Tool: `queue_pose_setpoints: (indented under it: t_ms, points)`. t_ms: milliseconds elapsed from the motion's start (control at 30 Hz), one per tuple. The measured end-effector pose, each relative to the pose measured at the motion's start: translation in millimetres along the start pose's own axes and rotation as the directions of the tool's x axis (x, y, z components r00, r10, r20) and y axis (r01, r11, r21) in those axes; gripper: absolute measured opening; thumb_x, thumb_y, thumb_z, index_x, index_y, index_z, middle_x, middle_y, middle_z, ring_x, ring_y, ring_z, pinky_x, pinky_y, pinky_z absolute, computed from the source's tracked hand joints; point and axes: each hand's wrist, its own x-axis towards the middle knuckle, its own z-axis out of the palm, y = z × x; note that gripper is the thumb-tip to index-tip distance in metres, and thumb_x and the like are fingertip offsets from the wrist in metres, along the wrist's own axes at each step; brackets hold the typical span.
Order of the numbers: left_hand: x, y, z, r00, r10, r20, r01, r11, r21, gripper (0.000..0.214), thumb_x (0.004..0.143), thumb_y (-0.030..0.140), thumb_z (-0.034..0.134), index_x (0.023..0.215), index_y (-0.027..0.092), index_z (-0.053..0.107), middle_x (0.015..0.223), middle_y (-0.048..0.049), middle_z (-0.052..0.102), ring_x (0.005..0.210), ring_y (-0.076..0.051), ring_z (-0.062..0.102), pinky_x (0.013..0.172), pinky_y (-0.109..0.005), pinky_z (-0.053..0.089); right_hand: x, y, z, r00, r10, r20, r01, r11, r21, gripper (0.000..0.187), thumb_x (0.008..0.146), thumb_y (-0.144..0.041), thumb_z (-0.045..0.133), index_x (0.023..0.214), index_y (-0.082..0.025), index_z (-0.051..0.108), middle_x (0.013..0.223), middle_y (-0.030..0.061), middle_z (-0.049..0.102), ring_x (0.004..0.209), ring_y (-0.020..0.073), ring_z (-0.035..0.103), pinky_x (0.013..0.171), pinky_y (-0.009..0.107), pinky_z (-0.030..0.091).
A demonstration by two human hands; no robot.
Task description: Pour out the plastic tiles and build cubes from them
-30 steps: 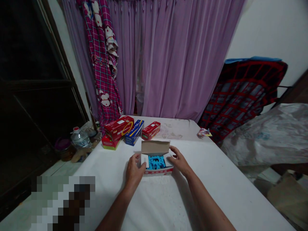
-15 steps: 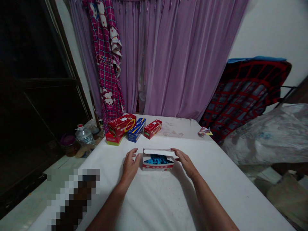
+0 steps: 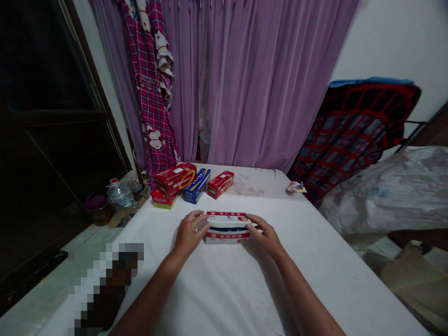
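Note:
A white and red cardboard box (image 3: 227, 239) lies in front of me on the white-covered table. Its lid flap (image 3: 226, 219) is tilted down over the front, leaving a narrow dark gap with a bit of blue content showing. My left hand (image 3: 189, 232) grips the lid's left end, thumb in front and fingers behind. At the right end, my right hand (image 3: 266, 236) pinches the lid between thumb and fingers. Most of what is inside the box is hidden by the lid.
Red boxes (image 3: 175, 178), a blue box (image 3: 198, 186) and a smaller red box (image 3: 220, 184) stand at the table's back left. A crumpled wrapper (image 3: 296, 187) lies at the back right. A plastic bottle (image 3: 120, 193) stands beyond the left edge.
The box's lid has swung forward and down, covering most of the blue content. Both hands have closed in on the lid's ends; the left was apart from the box before.

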Motion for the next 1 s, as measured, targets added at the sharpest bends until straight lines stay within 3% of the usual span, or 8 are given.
queue_pose_setpoints:
  t_ms: [267, 433, 633, 767, 1000]
  points:
    - [-4, 3, 6.0, 0.998, -0.054, 0.013, 0.055, 0.994, -0.099, 0.024, 0.077, 0.018, 0.065, 0.098, 0.024, 0.074, 0.106, -0.0038, 0.07, 0.1, -0.018, 0.067, 0.093, -0.032, 0.054, -8, 1, 2, 0.998, -0.062, -0.016, 0.061, 0.995, -0.074, 0.035, 0.084, -0.045, 0.059, 0.11, -0.027, 0.074, 0.121, 0.0093, 0.069, 0.111, 0.0249, 0.064, 0.091, 0.041, 0.054]
    - [-8, 10, 8.0, 0.998, -0.051, 0.028, 0.053, 0.996, -0.068, 0.023, 0.078, 0.015, 0.061, 0.093, 0.025, 0.075, 0.112, -0.0038, 0.069, 0.102, -0.018, 0.067, 0.093, -0.033, 0.054, -16, 1, 5, 0.989, -0.143, -0.034, 0.133, 0.969, -0.206, 0.035, 0.089, -0.041, 0.054, 0.113, -0.026, 0.074, 0.124, 0.0102, 0.066, 0.115, 0.0247, 0.062, 0.1, 0.043, 0.05]
    - [-16, 10, 4.5, 0.994, 0.082, 0.078, -0.089, 0.992, 0.094, 0.025, 0.084, 0.017, 0.059, 0.099, 0.028, 0.074, 0.115, -0.0038, 0.072, 0.11, -0.021, 0.064, 0.098, -0.041, 0.049, -27, -1, 7, 0.978, -0.208, -0.036, 0.172, 0.886, -0.431, 0.035, 0.091, -0.04, 0.05, 0.118, -0.03, 0.071, 0.13, 0.0076, 0.063, 0.112, 0.024, 0.063, 0.099, 0.042, 0.051]
    - [-21, 8, -0.5, 0.954, 0.233, 0.189, -0.26, 0.956, 0.136, 0.026, 0.085, 0.023, 0.063, 0.108, 0.03, 0.072, 0.118, -0.0048, 0.072, 0.121, -0.025, 0.059, 0.106, -0.047, 0.04, -30, -2, 6, 0.968, -0.252, 0.005, 0.214, 0.81, -0.546, 0.036, 0.089, -0.04, 0.055, 0.12, -0.031, 0.069, 0.13, 0.0079, 0.063, 0.111, 0.0262, 0.062, 0.095, 0.044, 0.051]
    - [-25, 5, 5.3, 0.937, 0.282, 0.207, -0.315, 0.937, 0.152, 0.033, 0.088, 0.018, 0.06, 0.115, 0.034, 0.07, 0.121, -0.0016, 0.071, 0.125, -0.024, 0.056, 0.111, -0.048, 0.033, -34, 1, 12, 0.945, -0.328, 0.007, 0.255, 0.719, -0.647, 0.034, 0.093, -0.037, 0.05, 0.119, -0.028, 0.069, 0.128, 0.0097, 0.065, 0.111, 0.0251, 0.062, 0.091, 0.041, 0.051]
